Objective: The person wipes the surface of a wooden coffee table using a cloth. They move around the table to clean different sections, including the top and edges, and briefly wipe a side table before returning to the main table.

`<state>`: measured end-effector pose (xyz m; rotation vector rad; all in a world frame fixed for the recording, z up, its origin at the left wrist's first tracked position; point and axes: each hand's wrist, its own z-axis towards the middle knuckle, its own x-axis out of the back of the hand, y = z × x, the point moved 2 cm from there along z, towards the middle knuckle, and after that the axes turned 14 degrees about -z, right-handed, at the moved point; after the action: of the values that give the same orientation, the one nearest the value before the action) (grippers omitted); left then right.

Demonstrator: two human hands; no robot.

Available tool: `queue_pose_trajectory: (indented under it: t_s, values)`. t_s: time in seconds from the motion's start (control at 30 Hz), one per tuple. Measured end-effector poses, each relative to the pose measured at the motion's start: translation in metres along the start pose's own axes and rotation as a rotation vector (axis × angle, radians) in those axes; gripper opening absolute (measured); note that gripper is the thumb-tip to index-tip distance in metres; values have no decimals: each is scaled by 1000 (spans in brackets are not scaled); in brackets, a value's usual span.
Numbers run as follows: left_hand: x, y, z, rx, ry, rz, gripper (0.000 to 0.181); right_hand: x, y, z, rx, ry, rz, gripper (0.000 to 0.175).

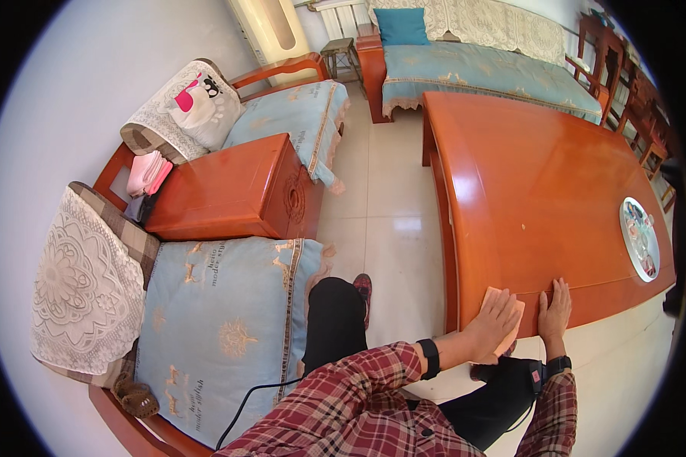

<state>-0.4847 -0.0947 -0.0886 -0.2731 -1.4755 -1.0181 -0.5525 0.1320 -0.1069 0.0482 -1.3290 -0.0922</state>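
Observation:
My left hand (491, 325) lies palm down over a folded peach-coloured cloth (494, 295), holding it against the near corner of a glossy reddish-brown wooden table (526, 171). Part of the cloth shows beyond the fingers and below the palm. Just to its right, my right hand (554, 311) rests on the table's near edge, fingers up and thumb apart, with nothing in it. A white oval tray (640, 240) with small mixed items stands farther right on the table. A small pale speck (523, 227) lies on the tabletop beyond the cloth.
At left are cushioned wooden seats with a blue seat cover (223, 337) and a wooden side table (223, 188), pink folded cloth (147, 173) beside it. A long sofa (480, 74) and a small stool (338, 51) stand at the back. A black cable (251, 394) runs by my left sleeve.

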Motion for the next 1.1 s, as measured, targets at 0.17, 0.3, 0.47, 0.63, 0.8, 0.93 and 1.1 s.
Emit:
queue_pose_trajectory:
  t_s: [0.17, 0.3, 0.47, 0.63, 0.8, 0.93, 1.1]
  values:
    - [-13, 8, -12, -146, 156, 117, 62, 0, 0, -2, 3, 11, 25, 51]
    - [36, -6, -14, -79, -65, -323, 34, -4, 1, 0, 6, 5, -3, 52]
    - [160, -83, -73, -251, 401, -806, 21, -12, 7, 0, 23, 6, -21, 52]
    - [285, -157, -212, 359, 852, -610, 28, -15, 8, 2, 27, -14, -57, 53]
    - [377, -196, -335, 716, 1239, 2, 46, -16, 6, 4, 5, -60, -106, 53]
    - [380, -255, -365, 1013, 1101, 158, 33, -16, 6, 3, 6, -65, -121, 53]
    - [293, -308, -346, 1025, 837, 609, 52, -16, 7, 3, 14, -64, -97, 52]
